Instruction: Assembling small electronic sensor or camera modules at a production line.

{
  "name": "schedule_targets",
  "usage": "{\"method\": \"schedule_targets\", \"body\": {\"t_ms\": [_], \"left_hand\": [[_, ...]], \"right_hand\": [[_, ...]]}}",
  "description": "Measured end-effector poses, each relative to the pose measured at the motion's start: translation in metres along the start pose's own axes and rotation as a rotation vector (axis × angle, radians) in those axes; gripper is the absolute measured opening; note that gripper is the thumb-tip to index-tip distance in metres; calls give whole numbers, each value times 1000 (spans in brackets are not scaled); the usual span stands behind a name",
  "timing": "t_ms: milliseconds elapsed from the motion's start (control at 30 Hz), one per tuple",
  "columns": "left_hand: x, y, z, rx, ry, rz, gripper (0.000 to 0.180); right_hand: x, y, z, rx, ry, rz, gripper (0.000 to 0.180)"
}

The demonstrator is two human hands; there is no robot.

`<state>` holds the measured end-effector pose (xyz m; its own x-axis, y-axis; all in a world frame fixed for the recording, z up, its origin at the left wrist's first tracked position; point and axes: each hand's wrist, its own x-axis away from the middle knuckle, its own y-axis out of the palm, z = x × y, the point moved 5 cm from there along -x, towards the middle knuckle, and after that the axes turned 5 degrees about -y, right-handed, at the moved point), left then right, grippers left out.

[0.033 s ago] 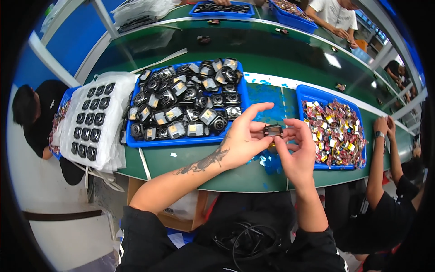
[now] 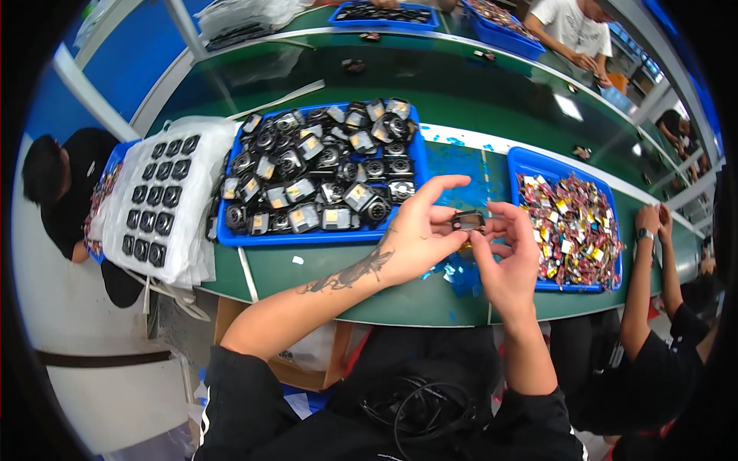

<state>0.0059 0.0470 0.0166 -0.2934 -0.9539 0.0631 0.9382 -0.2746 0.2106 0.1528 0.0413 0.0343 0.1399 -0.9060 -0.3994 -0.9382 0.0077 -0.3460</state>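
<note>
Between both hands I hold a small black smartwatch case (image 2: 467, 221) above the bench. My left hand (image 2: 423, 234) pinches its left side, with the index finger raised beyond it. On the other side, my right hand (image 2: 509, 257) grips the case between thumb and curled fingers. A bit of yellow shows just under it. To the left, a blue tray (image 2: 323, 239) is heaped with black watch cases (image 2: 307, 165), many with grey backs or round sensors. At right stands another blue tray (image 2: 573, 287) full of small red, yellow and white parts (image 2: 573, 230).
White foam trays (image 2: 123, 207) holding rows of black watch cases are stacked at the left edge. Blue film scraps (image 2: 461, 165) lie on the green bench (image 2: 369, 303). A belt (image 2: 430, 77) runs behind, carrying a few small parts. Co-workers (image 2: 646, 223) sit on both sides and opposite.
The whole view has shifted slightly, so the trays and belt appear a little to the right. Both hands keep their hold on the smartwatch case.
</note>
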Motion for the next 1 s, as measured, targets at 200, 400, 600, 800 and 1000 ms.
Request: {"method": "schedule_targets", "body": {"t_ms": [200,400,600,800,1000], "left_hand": [[8,-50,54,-1380,459,450,15],[18,-101,42,-1470,102,275,28],[25,-107,29,-1651,110,306,35],[17,-98,47,-1530,-25,199,26],[12,-85,60,-1407,356,335,14]], "right_hand": [[-81,-7,13,81,-20,-204,42],[-205,1,118,131,402,-119,44],[-221,10,139,529,252,-52,43],[-224,4,140,598,368,-84,33],[-185,0,78,332,-143,-49,19]]}}
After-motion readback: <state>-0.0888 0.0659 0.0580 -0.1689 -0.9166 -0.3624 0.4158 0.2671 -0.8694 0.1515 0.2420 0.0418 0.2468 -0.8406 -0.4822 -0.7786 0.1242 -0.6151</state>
